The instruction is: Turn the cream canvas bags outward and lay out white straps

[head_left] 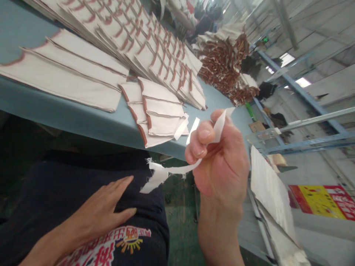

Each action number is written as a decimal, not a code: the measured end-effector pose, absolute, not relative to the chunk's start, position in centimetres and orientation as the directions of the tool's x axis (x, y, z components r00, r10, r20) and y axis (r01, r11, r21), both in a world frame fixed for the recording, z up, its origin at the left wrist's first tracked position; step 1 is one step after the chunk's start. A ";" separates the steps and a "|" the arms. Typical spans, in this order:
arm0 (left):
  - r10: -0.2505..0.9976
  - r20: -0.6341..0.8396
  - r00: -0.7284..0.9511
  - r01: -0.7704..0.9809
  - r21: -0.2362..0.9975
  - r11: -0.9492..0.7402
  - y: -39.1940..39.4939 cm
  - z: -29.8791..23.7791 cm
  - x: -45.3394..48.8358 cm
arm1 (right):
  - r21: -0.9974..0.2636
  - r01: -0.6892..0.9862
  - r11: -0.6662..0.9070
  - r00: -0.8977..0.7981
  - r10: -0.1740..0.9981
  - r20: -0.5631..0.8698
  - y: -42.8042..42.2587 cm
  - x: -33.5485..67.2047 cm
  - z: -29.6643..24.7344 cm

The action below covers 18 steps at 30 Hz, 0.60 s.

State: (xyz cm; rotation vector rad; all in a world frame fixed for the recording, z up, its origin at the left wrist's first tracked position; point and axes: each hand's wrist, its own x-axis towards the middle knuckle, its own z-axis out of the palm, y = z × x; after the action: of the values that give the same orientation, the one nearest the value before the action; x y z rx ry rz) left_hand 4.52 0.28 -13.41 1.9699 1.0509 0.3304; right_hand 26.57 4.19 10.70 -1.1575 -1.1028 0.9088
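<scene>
My right hand (222, 159) is raised in front of the table edge, its fingers curled round a white fabric strip (183, 169). One end of the strip sticks up past the thumb; the other hangs to the left and ends in a frayed, folded piece. My left hand (108, 201) lies flat on the dark printed apron (133, 207), fingers stretched out, holding nothing. Behind the right hand, two short white strips, one of them a loose white strip (193, 130), lie by a small stack of cream fabric pieces (163, 111) with brown edging.
The blue table (91, 123) carries long cream panels (74, 74) and overlapping rows of brown-edged pieces (155, 51). A tall heap of brown and cream fabric (227, 66) stands farther back. To the right are a blue metal frame (299, 96) and a white board (271, 195).
</scene>
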 end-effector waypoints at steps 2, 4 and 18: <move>0.810 -0.091 0.579 0.443 0.870 -0.219 1.6 -11.4 4.9 | -0.979 -0.008 0.203 0.259 0.946 0.194 4.3 25.9 10.7; 0.843 -0.049 0.536 0.318 0.936 -0.148 2.6 -8.8 5.8 | -0.975 -0.033 0.221 0.293 0.935 0.202 4.5 25.1 10.5; 0.924 -0.126 0.360 -0.219 0.952 0.215 2.6 -0.6 9.3 | -0.976 -0.129 0.178 -0.041 0.982 0.184 0.4 23.0 7.5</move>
State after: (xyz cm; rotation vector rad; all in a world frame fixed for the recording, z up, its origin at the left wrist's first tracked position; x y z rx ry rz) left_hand 9.30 2.58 -0.61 1.0442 0.8509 0.9418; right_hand 23.03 0.37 7.52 -0.9582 -1.2354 1.1682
